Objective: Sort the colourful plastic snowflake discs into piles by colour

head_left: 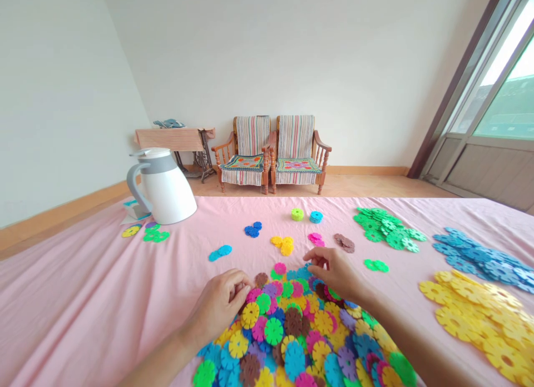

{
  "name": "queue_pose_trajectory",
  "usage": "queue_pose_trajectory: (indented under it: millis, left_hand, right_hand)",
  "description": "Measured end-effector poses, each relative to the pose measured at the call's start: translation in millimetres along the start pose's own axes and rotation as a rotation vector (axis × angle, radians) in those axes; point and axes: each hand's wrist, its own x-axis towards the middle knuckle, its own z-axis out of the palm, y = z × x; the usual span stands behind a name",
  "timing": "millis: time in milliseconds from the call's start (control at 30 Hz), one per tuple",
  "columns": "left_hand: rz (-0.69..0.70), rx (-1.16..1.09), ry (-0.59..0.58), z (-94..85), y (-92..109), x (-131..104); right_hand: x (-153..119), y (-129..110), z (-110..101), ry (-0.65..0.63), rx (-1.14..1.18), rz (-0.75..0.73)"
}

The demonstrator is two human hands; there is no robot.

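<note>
A mixed pile of plastic snowflake discs (293, 322) in many colours lies in front of me on the pink cloth. My left hand (228, 293) rests at the pile's left edge, fingers curled together; whatever they may hold is hidden. Close to its fingertips is a brown disc (261, 279). Over the far right edge of the pile hovers my right hand (334, 269), its bent fingers and thumb apart, near blue discs (301, 273). Beyond the hands are small groups of yellow discs (283, 244), pink discs (316, 239), brown discs (344, 242) and dark blue discs (252, 229).
Sorted heaps of green (386, 228), blue (479, 256) and yellow discs (479, 314) spread along the right. Lime (297, 214) and blue stacks (316, 217) stand farther back. A white jug (167, 189) stands at the left. Two wooden armchairs (252, 153) are by the wall.
</note>
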Motion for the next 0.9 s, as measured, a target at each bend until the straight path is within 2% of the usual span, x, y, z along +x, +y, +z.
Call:
queue_pose_trajectory:
  millis: [167, 300, 567, 900]
  left_hand:
    - [0.003, -0.005, 0.002, -0.1, -0.4, 0.1]
    - [0.004, -0.004, 0.006, -0.3, 0.0, -0.3]
    - [0.001, -0.013, 0.016, -0.3, 1.4, -0.1]
    - [-0.007, -0.023, 0.026, -0.5, 2.3, 0.3]
  right_hand:
    - [-3.5, -0.3, 15.3, -0.031, -0.133, -0.016]
    - [-2.5, 1.9, 18.5, -0.033, -0.183, -0.034]
    - [-1.9, -6.2, 8.2, -0.027, -0.15, 0.008]
    - [-6.7, -1.5, -6.4, -0.038, -0.071, 0.075]
